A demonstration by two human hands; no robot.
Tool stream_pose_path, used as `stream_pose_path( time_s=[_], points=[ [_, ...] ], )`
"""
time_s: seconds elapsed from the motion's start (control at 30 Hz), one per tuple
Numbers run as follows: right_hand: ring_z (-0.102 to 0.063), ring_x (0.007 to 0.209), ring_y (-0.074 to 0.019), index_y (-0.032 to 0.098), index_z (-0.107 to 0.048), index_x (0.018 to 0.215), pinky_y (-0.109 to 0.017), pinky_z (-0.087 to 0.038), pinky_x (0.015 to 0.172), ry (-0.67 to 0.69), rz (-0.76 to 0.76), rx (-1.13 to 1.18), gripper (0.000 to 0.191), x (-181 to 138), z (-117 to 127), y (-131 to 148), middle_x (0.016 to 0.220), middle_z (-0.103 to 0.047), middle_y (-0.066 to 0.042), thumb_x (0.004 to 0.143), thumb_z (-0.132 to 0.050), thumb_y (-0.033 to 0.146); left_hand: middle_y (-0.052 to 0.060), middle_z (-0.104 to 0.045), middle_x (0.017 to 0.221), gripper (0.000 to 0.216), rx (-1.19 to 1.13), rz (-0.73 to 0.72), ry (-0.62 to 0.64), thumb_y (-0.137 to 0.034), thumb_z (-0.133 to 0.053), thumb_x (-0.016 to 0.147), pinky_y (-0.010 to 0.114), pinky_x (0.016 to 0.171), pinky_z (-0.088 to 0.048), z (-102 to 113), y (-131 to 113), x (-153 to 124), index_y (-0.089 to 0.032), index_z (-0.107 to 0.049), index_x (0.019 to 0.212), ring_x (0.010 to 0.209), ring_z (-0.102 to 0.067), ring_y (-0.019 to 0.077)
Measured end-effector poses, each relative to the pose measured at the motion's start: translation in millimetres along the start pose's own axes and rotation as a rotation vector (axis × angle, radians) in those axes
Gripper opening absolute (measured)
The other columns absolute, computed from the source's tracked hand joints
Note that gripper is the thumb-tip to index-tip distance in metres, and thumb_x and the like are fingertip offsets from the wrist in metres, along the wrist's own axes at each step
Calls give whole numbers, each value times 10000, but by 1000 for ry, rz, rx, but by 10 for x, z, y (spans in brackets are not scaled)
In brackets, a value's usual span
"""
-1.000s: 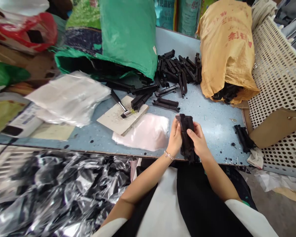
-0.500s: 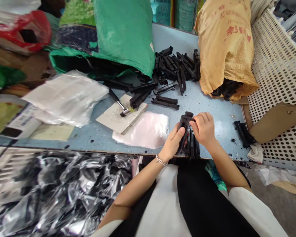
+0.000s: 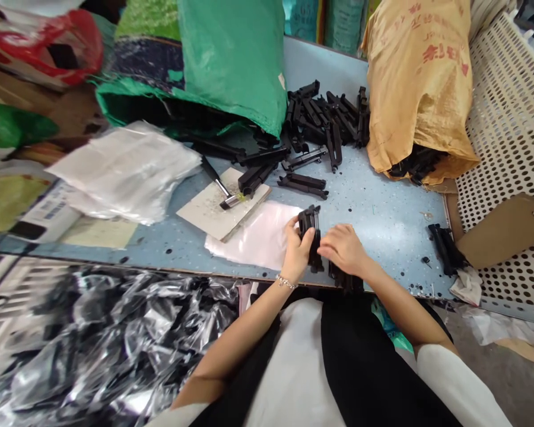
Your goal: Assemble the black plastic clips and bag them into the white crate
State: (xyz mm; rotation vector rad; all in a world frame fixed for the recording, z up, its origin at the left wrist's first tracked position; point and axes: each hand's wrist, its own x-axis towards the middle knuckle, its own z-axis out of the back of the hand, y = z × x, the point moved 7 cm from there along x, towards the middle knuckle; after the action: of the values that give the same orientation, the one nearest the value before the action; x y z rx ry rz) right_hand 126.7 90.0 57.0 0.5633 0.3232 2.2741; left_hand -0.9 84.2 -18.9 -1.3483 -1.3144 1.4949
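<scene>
My left hand [image 3: 299, 252] is wrapped round a long black plastic part [image 3: 310, 237], thumb across its near face. It is held tilted over the bench by the edge of a stack of clear plastic bags [image 3: 253, 237]. Just to the right, my right hand [image 3: 346, 249] has its fingers curled and closed, with the tips near the part's right side. Whatever those fingers hold, if anything, is hidden. Below the right hand, more black parts [image 3: 345, 279] lie at the bench edge, partly covered.
A hammer [image 3: 217, 181] rests on a pale board [image 3: 204, 207]. Behind are a heap of black parts [image 3: 320, 115], a green sack [image 3: 235, 59] and a yellow sack [image 3: 418, 77]. Bagged black items [image 3: 115, 344] fill the lower left. A perforated white panel [image 3: 507, 118] bounds the right.
Both hands have moved left with the black part, which now stands closer to the plastic bags. My right hand's fingertips have come away from the part's top end. The view has shifted slightly.
</scene>
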Motion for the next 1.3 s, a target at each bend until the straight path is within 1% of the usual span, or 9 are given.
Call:
stream_pose_path(
  time_s=[0.17,0.33,0.53,0.63,0.8,0.93,1.07,1.17,1.3],
  points=[
    [-500,1322,-302,183,-608,1310,-481,-400,1119,-115,-262,11,311,865,-132,-822,1399,-581,-167,1037,-491,278,185,-461,1526,576,243,-120,103,-421,-559,958,550,1247,-291,-262,405,-194,-179,-430,1465,1471,-406,320],
    [-555,1283,-343,138,-613,1330,-551,-429,1113,59,-491,116,418,1184,-414,-1307,1315,-605,-191,916,-658,170,211,-364,1606,637,330,-212,162,-496,-561,959,602,1266,-222,-410,384,-71,-173,-444,1495,1534,-304,362],
    [-645,1147,-253,199,-611,1313,-432,-537,983,23,-352,334,382,415,-152,-664,1219,-667,-120,972,-629,371,112,-491,1523,814,-225,-162,21,-489,-564,982,446,1170,-428,-116,-206,284,-346,-89,1627,1400,-509,239],
    [-656,1036,-222,237,-627,1214,-401,-539,908,-111,-238,480,323,82,172,-266,1103,-672,-82,1047,-473,466,72,-631,1313,824,-294,-186,130,-445,-637,943,384,1053,-521,-182,-533,130,-363,-179,1623,1188,-632,215],
    [-574,888,-226,239,-588,953,-414,-487,830,-381,-246,257,458,59,715,-177,902,-602,-61,1049,-334,608,85,-639,1303,777,-199,-131,317,-413,-691,893,399,1005,-545,-352,-646,-310,-327,-344,1583,1200,-623,270],
    [-537,773,-199,242,-554,816,-371,-464,748,-321,-353,429,495,159,586,-243,784,-551,-27,1019,-376,657,111,-541,1457,764,6,-273,297,-420,-660,912,467,1153,-428,-328,-664,-436,-290,-331,1589,1390,-481,315],
    [-447,572,-152,235,-560,787,-310,-403,566,-150,-625,853,597,93,213,-343,664,-492,12,969,-344,760,152,-536,1424,882,220,-345,290,-445,-686,883,548,1132,-425,-234,-695,-396,-236,-255,1624,1311,-520,348],
    [-522,696,-184,225,-611,873,-333,-442,652,-57,-459,624,581,158,380,-310,770,-589,-30,963,-394,756,110,-620,1266,849,68,-196,401,-467,-607,939,457,906,-569,-156,-701,-345,-289,-170,1645,980,-658,251],
    [-527,825,-243,222,-612,803,-388,-442,736,18,-75,70,462,316,758,-152,831,-629,-92,967,-529,646,21,-656,874,846,-124,42,557,-459,-593,949,348,646,-567,-140,-755,-390,-291,-154,1652,673,-623,183]
  ],
)
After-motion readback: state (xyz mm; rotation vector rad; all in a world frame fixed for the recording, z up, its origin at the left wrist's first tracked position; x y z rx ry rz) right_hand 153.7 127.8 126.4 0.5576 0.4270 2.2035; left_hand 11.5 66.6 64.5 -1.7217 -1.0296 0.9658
